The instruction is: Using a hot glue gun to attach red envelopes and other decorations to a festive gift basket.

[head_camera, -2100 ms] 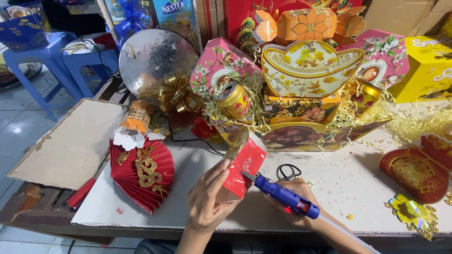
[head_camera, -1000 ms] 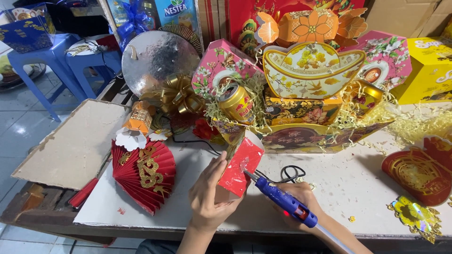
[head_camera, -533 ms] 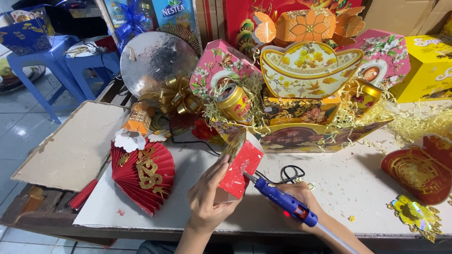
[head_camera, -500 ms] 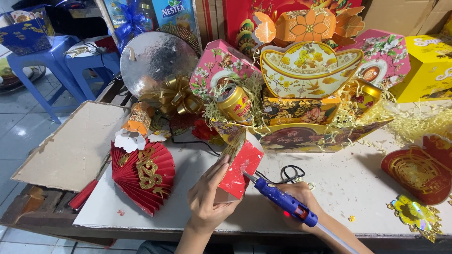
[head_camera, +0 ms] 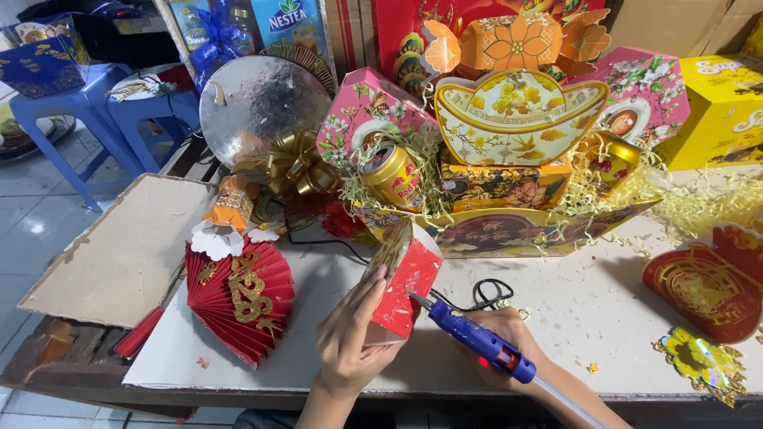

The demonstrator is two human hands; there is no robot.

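Head view: left hand (head_camera: pixel 347 343) wrapped around a red packet (head_camera: pixel 401 282), grip tight on its lower half, packet held up just over the white worktop (head_camera: pixel 588 318). Right hand (head_camera: pixel 501 353) closed around a blue glue gun (head_camera: pixel 477 342), tip touching the packet's right edge.

Could burn a finger: left fingers (head_camera: pixel 369 290) sit close to the hot tip. Could smear glue on the shiny red face if the tip slides. Could drip glue onto the worktop if the gun tilts down too long. Could crush or bend the packet with too hard a squeeze, since thin card looks soft. Could set crooked if the hand shakes while the glue is wet.

Black scissors (head_camera: pixel 491 292) lie just behind the gun; a bump from the wrist could push them. Gun cord trails off past the near edge of the worktop and might snag and tug the tip away. Red paper fan (head_camera: pixel 238 298) lies to the left, well apart, safe there. Gift basket (head_camera: pixel 493 183) full of yellow shreds stands behind, near; loose shreds could stick to wet glue.
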